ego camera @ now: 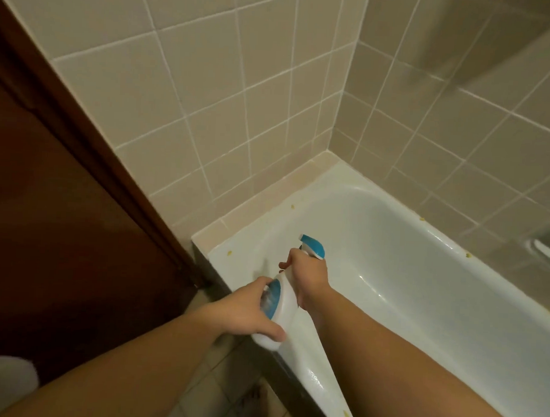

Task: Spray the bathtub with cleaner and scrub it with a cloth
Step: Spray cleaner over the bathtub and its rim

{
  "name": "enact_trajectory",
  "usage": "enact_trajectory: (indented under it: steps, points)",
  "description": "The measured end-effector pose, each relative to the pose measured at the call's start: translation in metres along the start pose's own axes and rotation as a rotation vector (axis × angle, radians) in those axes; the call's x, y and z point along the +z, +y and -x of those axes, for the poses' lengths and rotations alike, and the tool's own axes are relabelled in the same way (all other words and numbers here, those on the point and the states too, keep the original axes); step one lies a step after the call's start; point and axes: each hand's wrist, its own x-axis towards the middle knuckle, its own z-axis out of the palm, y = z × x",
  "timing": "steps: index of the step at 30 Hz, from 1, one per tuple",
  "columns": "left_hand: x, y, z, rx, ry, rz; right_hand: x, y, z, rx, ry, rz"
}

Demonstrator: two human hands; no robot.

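A white spray bottle (283,306) with a blue label and a blue trigger head is held tilted over the near rim of the white bathtub (422,277). My left hand (244,311) grips the bottle's body from the left. My right hand (308,279) is wrapped around its neck just below the blue nozzle, which points toward the tub's far end. Small yellowish specks dot the tub's rim. No cloth is in view.
Beige tiled walls (240,96) enclose the tub's far end and right side. A dark brown wooden door (47,198) stands at the left. A white object (5,376) sits at the bottom left. Tiled floor (227,395) lies below the tub's edge.
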Motion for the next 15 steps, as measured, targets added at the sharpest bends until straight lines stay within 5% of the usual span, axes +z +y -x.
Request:
enact_trajectory:
  steps: [15]
  points:
    - [0.071, -0.051, 0.078, -0.026, -0.047, -0.045, -0.017, 0.099, 0.071, 0.091, -0.069, -0.039]
